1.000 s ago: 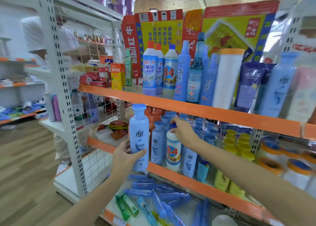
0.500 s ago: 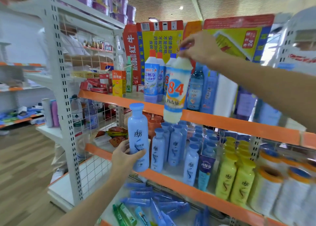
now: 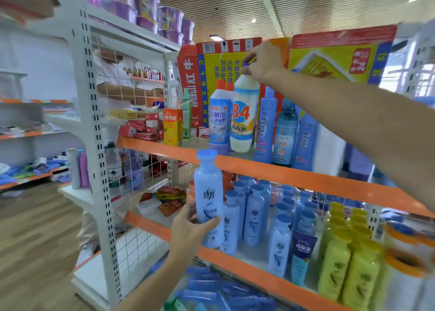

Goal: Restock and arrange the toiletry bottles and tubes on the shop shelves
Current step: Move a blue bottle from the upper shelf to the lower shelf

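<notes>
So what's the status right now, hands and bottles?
Right hand grips the 84 bottle by its cap, at the upper shelf. Left hand holds a pale blue bottle. Neighbouring bottles crowd the slot.

Upper shelf [image 3: 294, 173]: bare stretch at front left, between yellow carton [image 3: 171, 129] and cleaner bottle [image 3: 217, 122]; right of that, bottles crowd close, 84 bottle [image 3: 243, 120] under right hand [image 3: 263, 62] just beside cleaner bottle, tall blue bottles [image 3: 266, 127] next. Boxes [image 3: 339, 56] wall the back. Middle shelf [image 3: 247, 262]: blue bottle rows [image 3: 254, 214] and yellow bottles [image 3: 334, 270] packed tight; left end holds only low packets [image 3: 169, 199], headroom above. Left hand [image 3: 190, 230] with blue bottle [image 3: 209, 200] stands before the front row. Bottom shelf: tubes [image 3: 207, 292] lying flat, possibly loose
</notes>
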